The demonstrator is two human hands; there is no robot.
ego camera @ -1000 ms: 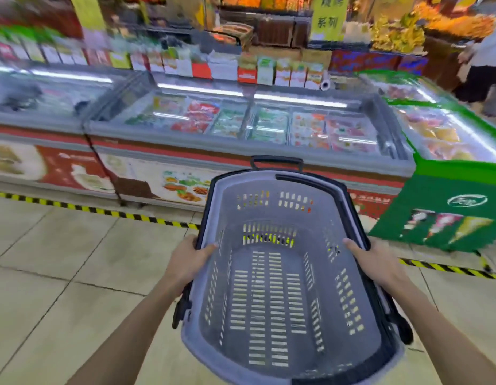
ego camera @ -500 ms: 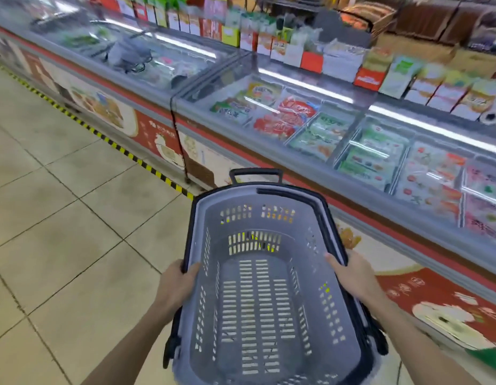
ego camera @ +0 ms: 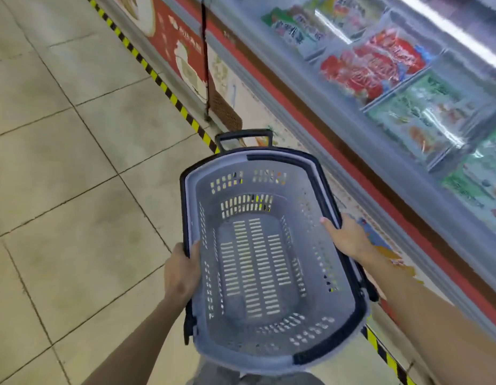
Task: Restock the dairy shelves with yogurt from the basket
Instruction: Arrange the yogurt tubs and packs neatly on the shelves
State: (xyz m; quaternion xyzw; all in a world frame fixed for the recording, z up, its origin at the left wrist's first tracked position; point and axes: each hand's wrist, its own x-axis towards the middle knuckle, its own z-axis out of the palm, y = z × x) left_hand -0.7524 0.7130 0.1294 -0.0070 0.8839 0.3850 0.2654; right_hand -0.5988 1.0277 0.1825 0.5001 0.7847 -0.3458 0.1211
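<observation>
Supermarket floor tiles fill the head view from nine to six o'clock, and a glass-topped chest freezer [ego camera: 380, 87] of frozen packets runs from twelve to four, edged by yellow-black hazard tape [ego camera: 169, 91]. At centre the grey shopping basket [ego camera: 334, 333] is carried level. The left hand [ego camera: 181, 273] is clamped on its rim at nine o'clock, the right hand [ego camera: 345, 236] on its rim at three. No yogurt lies inside and no dairy shelves show, so I judge either restocking finished or loading not yet begun.
</observation>
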